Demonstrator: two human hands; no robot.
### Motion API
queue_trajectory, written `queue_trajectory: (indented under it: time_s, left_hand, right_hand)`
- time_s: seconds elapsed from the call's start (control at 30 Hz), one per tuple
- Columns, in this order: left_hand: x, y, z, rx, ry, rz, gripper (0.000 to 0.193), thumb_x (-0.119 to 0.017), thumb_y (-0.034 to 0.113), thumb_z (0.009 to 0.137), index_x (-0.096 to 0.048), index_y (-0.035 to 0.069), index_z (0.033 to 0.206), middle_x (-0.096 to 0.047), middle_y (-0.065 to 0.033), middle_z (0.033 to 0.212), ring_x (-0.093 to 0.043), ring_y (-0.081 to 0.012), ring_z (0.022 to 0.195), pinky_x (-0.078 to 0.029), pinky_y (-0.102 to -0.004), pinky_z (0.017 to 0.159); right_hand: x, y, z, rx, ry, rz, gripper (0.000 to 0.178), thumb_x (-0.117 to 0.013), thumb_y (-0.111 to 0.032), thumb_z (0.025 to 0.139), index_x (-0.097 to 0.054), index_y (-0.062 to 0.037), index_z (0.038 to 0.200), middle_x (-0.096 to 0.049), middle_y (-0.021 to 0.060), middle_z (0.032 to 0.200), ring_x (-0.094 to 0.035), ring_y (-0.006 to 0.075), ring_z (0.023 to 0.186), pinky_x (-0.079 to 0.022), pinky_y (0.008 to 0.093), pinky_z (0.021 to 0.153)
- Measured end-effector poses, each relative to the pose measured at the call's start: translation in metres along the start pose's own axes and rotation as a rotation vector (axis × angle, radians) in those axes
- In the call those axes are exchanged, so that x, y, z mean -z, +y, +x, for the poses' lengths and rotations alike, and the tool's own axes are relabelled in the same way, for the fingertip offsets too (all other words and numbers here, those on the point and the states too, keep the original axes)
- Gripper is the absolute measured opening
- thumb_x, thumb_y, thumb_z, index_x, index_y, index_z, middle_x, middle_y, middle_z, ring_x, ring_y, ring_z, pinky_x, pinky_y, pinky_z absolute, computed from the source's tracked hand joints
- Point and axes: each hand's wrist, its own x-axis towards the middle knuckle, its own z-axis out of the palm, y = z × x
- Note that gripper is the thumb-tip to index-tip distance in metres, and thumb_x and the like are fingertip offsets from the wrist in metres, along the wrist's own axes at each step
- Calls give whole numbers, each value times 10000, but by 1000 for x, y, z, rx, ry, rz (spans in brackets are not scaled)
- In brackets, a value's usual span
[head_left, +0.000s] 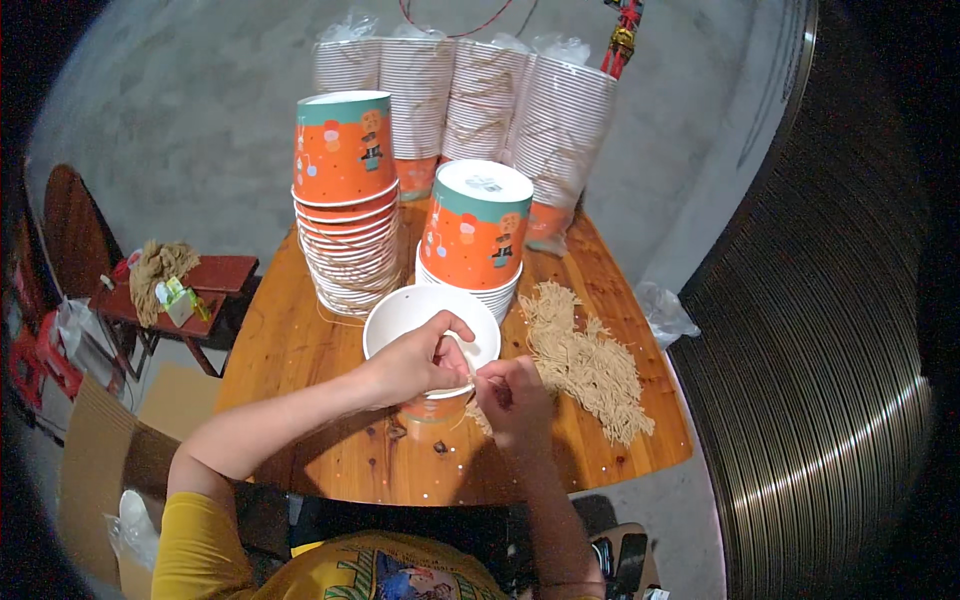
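Observation:
A paper bucket (405, 312), white inside with an orange outer wall, stands mouth up near the front of the wooden table. At its right rim my left hand (420, 358) is closed in a pinch, its wrist over the near rim. My right hand (515, 395) pinches close beside it, just outside the rim. A thin tan cord (472, 377) shows between the fingertips of both hands; its ends are hard to make out. To the right lies a spread pile of tan cords (590, 370). A few loose strands (478, 415) lie below my fingers.
Behind the bucket stand two stacks of upside-down orange and green buckets, a taller one (345, 150) with cords about its rims and a shorter one (470, 240). Tall bagged stacks (560, 130) line the table's back. A red bench (225, 275) and cardboard box (95, 460) are left.

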Motion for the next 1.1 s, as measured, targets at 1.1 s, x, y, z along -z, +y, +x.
queue_trajectory:
  time_s: [1.1]
  left_hand:
    - [-1,-10,0,-108,26,87,314,-625,36,826,-421,44,1064,-550,-16,814,-534,-91,712,-462,-246,654]
  right_hand:
    - [3,1,1,223,-62,-170,175,-641,-10,767,-542,-65,900,-486,86,777,-526,221,629,-427,318,541]
